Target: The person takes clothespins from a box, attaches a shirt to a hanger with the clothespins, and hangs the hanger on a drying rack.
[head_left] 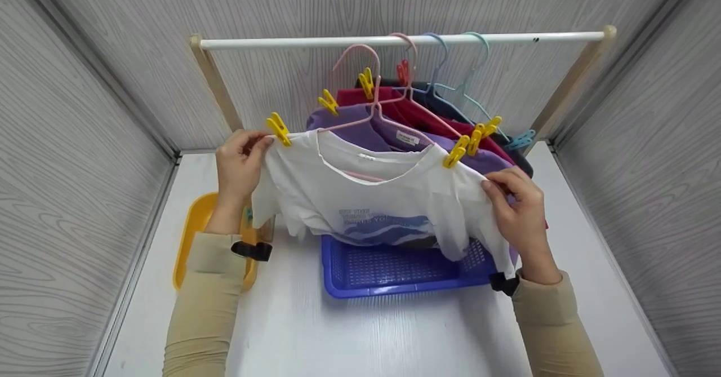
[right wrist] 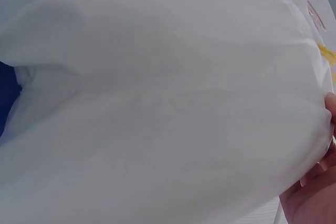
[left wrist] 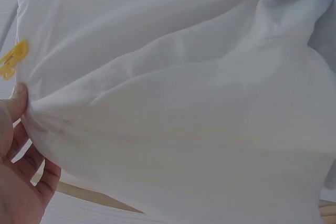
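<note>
A white T-shirt (head_left: 394, 202) with a printed front hangs on a pink hanger (head_left: 346, 124), whose hook overlaps the rod in the head view. One yellow clothespin (head_left: 278, 129) grips the left shoulder, another yellow clothespin (head_left: 456, 151) the right. My left hand (head_left: 239, 160) pinches the shirt's shoulder edge between thumb and fingers, just outside the left clothespin. On the other side, my right hand (head_left: 518, 208) pinches the opposite shoulder edge. White cloth (left wrist: 184, 108) fills most of the left wrist view, and likewise the right wrist view.
Behind the shirt, purple (head_left: 338, 116), red (head_left: 428, 115) and dark clothes hang with more clothespins below a white rod (head_left: 293, 43) on wooden posts. A blue basket (head_left: 388, 291) lies beneath the shirt. At the left stands a yellow tray (head_left: 186, 242), partly behind the forearm.
</note>
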A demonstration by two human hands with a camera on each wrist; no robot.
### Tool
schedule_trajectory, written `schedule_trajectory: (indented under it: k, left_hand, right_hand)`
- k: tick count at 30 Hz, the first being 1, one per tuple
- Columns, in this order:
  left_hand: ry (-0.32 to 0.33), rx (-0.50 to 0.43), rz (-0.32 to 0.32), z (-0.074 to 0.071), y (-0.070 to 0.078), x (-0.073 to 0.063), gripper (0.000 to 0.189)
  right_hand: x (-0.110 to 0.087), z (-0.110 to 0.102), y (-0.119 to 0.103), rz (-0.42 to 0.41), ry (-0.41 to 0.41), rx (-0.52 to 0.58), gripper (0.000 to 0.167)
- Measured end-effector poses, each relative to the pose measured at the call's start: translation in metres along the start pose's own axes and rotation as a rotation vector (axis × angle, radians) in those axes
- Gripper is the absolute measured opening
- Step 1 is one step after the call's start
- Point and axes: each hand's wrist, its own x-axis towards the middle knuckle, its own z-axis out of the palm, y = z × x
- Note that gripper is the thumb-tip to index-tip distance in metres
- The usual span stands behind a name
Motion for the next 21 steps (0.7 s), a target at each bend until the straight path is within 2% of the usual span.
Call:
schedule_trajectory:
  k: [10, 14, 21]
  left_hand:
    - [0.059, 0.005, -0.077, 0.010, 0.005, 0.018, 0.023]
    - [0.123, 0.001, -0.095, 0.015, 0.008, 0.026, 0.018]
    - [0.244, -0.040, -0.098, 0.017, 0.021, 0.038, 0.020]
  right_hand:
    - [0.009, 0.006, -0.002, 0.026, 0.052, -0.007, 0.004]
    - [0.012, 0.011, -0.004, 0.031, 0.069, -0.001, 0.004]
    - [0.010, 0.017, -0.002, 0.106, 0.091, -0.002, 0.006]
